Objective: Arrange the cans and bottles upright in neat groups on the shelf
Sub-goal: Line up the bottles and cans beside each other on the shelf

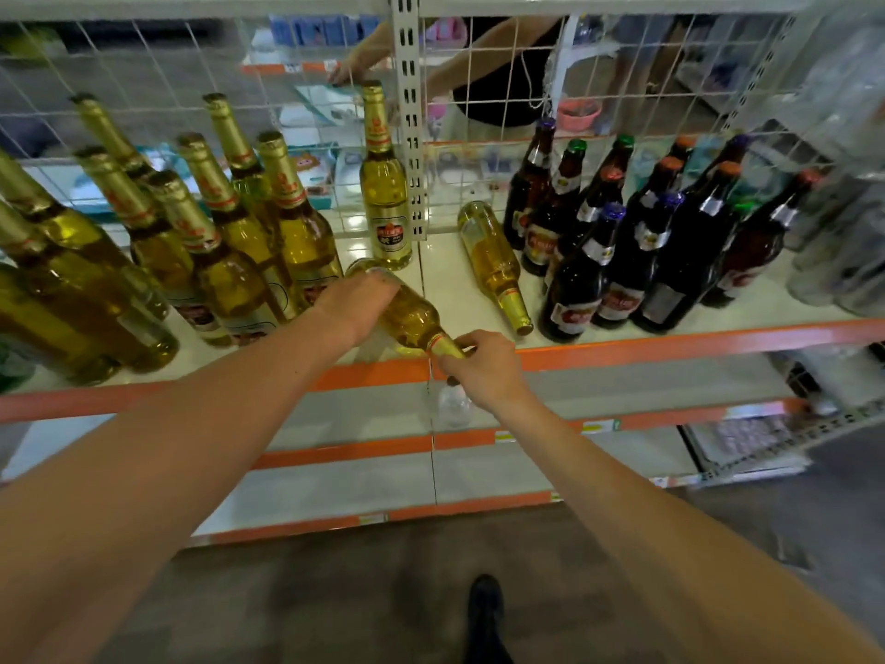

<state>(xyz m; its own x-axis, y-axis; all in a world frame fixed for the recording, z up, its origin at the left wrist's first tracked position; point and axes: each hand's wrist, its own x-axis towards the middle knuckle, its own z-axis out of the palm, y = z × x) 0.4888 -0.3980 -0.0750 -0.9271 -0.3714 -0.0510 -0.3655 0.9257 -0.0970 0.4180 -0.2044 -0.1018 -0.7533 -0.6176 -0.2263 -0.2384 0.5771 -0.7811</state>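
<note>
Bottle [412, 318] gripped by left hand [357, 299], neck pinched by right hand [483, 366], upright bottles [385, 203] flanking

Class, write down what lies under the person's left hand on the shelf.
A yellow bottle lying on its side, neck toward the right hand, which grips it. The left hand covers its middle, so any label there is hidden.

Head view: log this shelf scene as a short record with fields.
held bottle: yellow, on its side at the front edge of the shelf
left hand: holds its body
right hand: pinches its neck
fallen bottle: yellow, lying beside the dark bottles
yellow bottles: upright, grouped at left
dark bottles: upright, grouped at right
</note>
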